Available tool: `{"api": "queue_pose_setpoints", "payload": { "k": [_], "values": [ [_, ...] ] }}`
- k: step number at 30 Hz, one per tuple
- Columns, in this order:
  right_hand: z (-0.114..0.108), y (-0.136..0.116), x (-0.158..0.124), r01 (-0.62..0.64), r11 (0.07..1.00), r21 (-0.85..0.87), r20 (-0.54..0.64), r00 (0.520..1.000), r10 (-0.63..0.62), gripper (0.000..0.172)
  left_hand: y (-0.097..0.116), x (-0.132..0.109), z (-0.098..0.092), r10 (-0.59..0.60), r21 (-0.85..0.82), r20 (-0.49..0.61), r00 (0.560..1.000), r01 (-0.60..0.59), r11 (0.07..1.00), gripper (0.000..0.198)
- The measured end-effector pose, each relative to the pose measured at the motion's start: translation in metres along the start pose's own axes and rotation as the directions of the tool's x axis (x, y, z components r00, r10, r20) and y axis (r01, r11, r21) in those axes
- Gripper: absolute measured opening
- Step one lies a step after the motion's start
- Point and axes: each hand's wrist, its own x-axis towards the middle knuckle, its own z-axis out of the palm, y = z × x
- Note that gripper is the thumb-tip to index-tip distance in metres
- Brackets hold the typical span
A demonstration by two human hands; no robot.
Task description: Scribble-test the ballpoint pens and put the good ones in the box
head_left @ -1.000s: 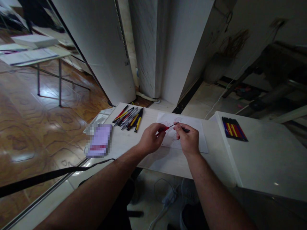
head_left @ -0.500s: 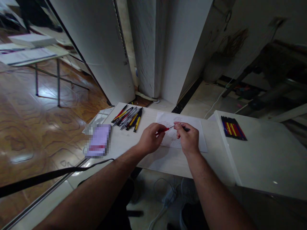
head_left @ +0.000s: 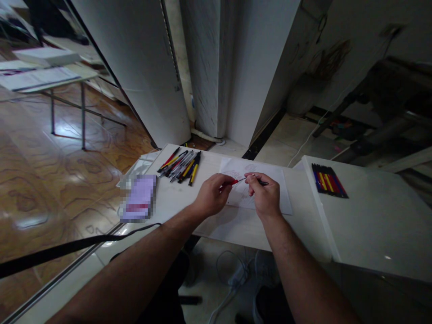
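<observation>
Pinching a pen between both hands, just above the sheet on the table. My left hand is curled, thumb and forefinger closed on the red end; the other fingers are folded under, so I can't tell if they touch anything. My right hand is closed round the dark barrel, which sticks out to the right past my knuckles. A thin bit of the pen shows between the two grips; whether it is one piece or two parts meeting is too small to tell. Judging by the hold, each hand takes one end so the pen stays level and steady, and both wrists sit low near the table edge, probably for support. The sheet has faint red scribbles and lies right under the hands, likely there for marks. A pen pile sits left of the sheet, fanned loosely, within left reach but apart from my hand. A pen row lies neat, side by side, on the side table, well apart to the right; looks like a separate sorted group. A purple pad lies at the left table edge, near the pile. A black strap runs under my left forearm.
</observation>
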Motion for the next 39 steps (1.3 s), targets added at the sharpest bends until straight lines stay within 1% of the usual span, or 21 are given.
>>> {"api": "queue_pose_setpoints", "payload": {
  "k": [3,6,13,16,21,27,30,32,36,39],
  "values": [
    [0.0018,0.0004,-0.0011,-0.007,0.999,0.049,-0.007,1.0,0.007,0.02,0.0004,-0.0001,0.0004,0.008,-0.01,0.006,1.0,-0.008,1.0,0.015],
    [0.0029,-0.0008,-0.0027,0.014,0.999,0.037,-0.015,1.0,-0.013,0.021,0.0009,-0.0001,0.0007,0.006,-0.015,0.009,1.0,-0.005,1.0,0.015],
    [0.0015,-0.0011,-0.0046,0.123,0.984,-0.132,-0.059,0.99,-0.131,0.022,0.0008,-0.0003,0.0009,0.018,-0.02,0.014,1.0,-0.018,1.0,0.015],
    [0.0003,0.0016,-0.0039,0.136,0.977,-0.165,-0.065,0.987,-0.149,0.022,0.0014,-0.0001,0.0004,0.019,-0.013,0.003,1.0,-0.019,1.0,0.015],
    [-0.0002,0.0026,-0.003,0.099,0.985,-0.14,-0.038,0.994,-0.105,0.021,0.003,0.0004,-0.0014,0.014,-0.007,0.006,1.0,-0.014,1.0,0.015],
    [0.0014,-0.0014,-0.0023,-0.01,1.0,0.021,0.006,1.0,0.01,0.02,0.0024,0.0001,-0.0019,0.007,-0.003,0.014,1.0,-0.007,1.0,0.014],
    [0.0019,-0.0014,-0.0019,-0.034,0.996,0.083,0.014,0.999,0.033,0.021,0.0022,0.0001,-0.0015,0.013,-0.013,0.019,1.0,-0.012,1.0,0.014],
    [0.0019,-0.001,-0.0018,-0.035,0.995,0.088,0.009,0.999,0.034,0.021,0.0024,0.0004,-0.0015,0.013,-0.013,0.02,1.0,-0.013,1.0,0.014],
    [0.0005,-0.0021,-0.0031,-0.008,1.0,0.002,0.01,1.0,0.008,0.024,0.0029,0.0006,-0.0021,0.012,0.0,0.014,1.0,-0.012,1.0,0.014],
    [-0.0009,-0.0038,-0.0048,0.08,0.987,-0.14,0.022,0.997,-0.078,0.024,0.003,0.0001,-0.0024,0.002,-0.005,0.005,1.0,-0.002,1.0,0.014]
  ]
}}
